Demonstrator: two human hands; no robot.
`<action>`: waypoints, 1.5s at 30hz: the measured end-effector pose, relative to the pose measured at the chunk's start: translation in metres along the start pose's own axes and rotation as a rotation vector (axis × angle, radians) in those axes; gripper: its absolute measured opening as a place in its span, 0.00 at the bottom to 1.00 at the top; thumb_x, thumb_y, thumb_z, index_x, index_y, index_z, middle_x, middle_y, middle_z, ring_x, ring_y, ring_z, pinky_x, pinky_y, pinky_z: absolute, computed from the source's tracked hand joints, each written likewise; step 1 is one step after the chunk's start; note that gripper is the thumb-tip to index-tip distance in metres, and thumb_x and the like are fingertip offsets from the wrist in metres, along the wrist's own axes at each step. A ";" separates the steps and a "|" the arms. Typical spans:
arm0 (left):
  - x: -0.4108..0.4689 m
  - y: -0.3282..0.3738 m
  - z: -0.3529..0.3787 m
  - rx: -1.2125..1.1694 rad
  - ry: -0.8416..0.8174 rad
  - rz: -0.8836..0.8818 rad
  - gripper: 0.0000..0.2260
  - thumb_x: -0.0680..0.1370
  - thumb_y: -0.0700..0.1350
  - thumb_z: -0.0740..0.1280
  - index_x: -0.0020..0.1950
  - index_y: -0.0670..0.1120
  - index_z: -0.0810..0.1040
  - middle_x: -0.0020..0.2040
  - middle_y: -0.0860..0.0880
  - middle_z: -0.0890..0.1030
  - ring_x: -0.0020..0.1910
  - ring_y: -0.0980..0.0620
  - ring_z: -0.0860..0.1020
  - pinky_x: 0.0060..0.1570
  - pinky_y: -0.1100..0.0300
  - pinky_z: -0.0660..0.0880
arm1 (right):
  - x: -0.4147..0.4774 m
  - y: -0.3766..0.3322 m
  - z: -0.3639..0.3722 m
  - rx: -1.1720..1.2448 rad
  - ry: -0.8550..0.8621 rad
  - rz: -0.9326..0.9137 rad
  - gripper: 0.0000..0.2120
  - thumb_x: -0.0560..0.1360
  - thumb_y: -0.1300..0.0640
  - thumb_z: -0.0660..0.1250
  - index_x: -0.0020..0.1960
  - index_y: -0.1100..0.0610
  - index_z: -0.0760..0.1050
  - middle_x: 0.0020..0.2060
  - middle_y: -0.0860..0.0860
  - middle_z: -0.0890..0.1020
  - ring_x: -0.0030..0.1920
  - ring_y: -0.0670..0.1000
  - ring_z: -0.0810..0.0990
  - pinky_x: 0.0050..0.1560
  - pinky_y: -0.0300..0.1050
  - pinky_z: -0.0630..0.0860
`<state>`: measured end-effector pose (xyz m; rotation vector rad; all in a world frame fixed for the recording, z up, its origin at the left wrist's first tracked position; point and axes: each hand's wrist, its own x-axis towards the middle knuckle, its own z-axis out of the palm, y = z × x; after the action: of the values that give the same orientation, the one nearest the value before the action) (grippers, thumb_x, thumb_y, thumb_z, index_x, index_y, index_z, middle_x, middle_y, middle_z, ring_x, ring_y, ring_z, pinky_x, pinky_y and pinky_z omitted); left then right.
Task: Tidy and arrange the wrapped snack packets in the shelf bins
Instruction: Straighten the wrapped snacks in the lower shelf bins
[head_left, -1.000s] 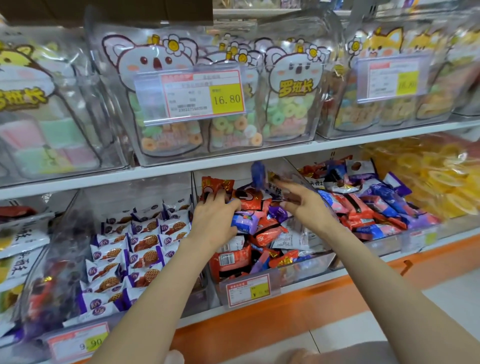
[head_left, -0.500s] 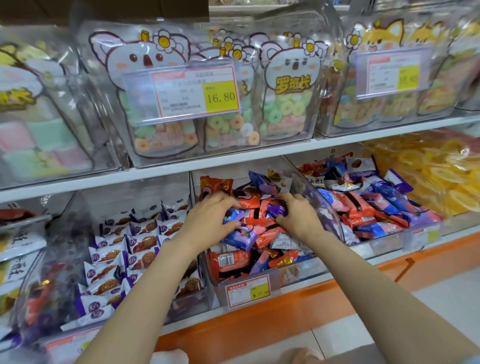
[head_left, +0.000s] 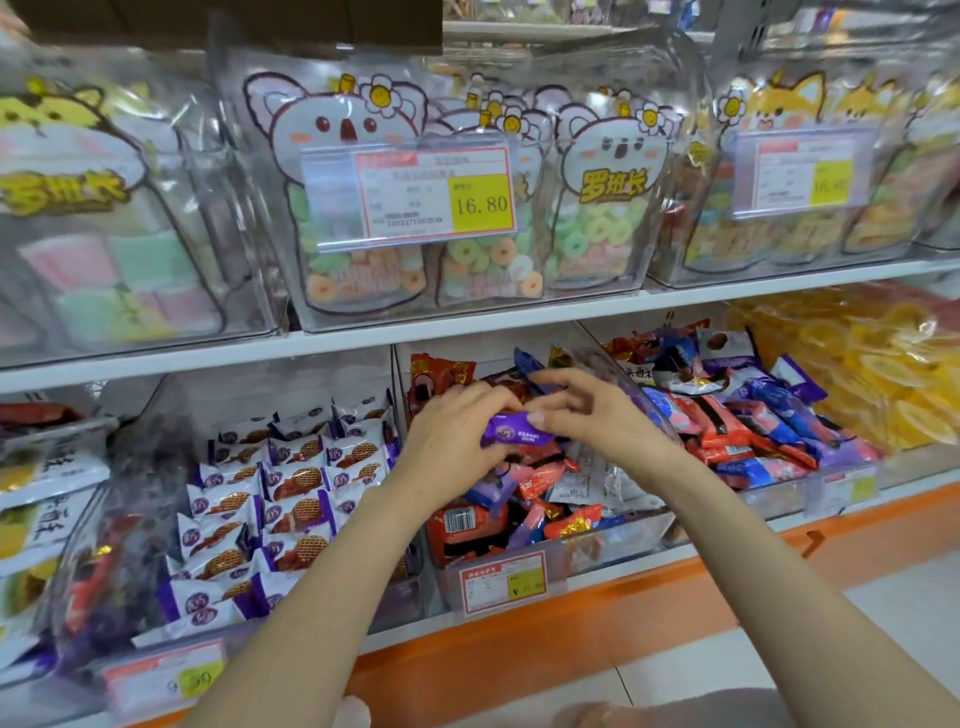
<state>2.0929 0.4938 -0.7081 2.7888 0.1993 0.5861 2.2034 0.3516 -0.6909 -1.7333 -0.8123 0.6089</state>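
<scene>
16.80 price tag (head_left: 435, 195) above purple packet (head_left: 513, 434)

We see a purple packet (head_left: 517, 432) of thin plastic film, glossy and lightly creased. The loose packets (head_left: 540, 480) beneath it share that shiny wrap, some with gold foil ends. The bin (head_left: 634, 535) is clear hard plastic, smooth, with glare on its wall. The price tag (head_left: 435, 195) looks like matt paper behind a clear plastic sleeve. The shelf board (head_left: 467, 326) seems to us smooth and white-coated. The candy pouches (head_left: 605, 208) are glossy transparent plastic, and the yellow wrappers (head_left: 883, 374) are crinkled cellophane.
</scene>
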 end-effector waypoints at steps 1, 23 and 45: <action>-0.001 -0.004 -0.003 -0.003 0.036 -0.010 0.15 0.72 0.48 0.70 0.59 0.51 0.76 0.55 0.53 0.78 0.54 0.52 0.74 0.47 0.59 0.66 | 0.003 0.004 -0.004 -0.039 0.056 -0.028 0.15 0.75 0.64 0.67 0.61 0.55 0.74 0.45 0.51 0.82 0.42 0.42 0.79 0.40 0.26 0.74; -0.017 -0.025 -0.020 -0.250 0.019 -0.179 0.15 0.71 0.46 0.73 0.54 0.50 0.73 0.50 0.56 0.75 0.49 0.58 0.73 0.45 0.62 0.70 | 0.098 0.042 -0.016 -1.600 -0.075 -0.452 0.19 0.71 0.58 0.67 0.62 0.58 0.75 0.65 0.60 0.72 0.65 0.64 0.69 0.65 0.58 0.64; -0.023 -0.010 -0.016 -0.329 0.157 0.041 0.13 0.68 0.44 0.73 0.49 0.53 0.74 0.61 0.57 0.69 0.63 0.53 0.69 0.60 0.50 0.68 | -0.022 -0.005 0.024 -0.003 0.309 -0.313 0.05 0.74 0.69 0.67 0.43 0.60 0.78 0.32 0.49 0.81 0.32 0.38 0.79 0.37 0.30 0.75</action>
<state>2.0643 0.5028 -0.7058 2.4370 0.0702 0.7720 2.1701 0.3500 -0.6930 -1.6073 -0.8395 0.1254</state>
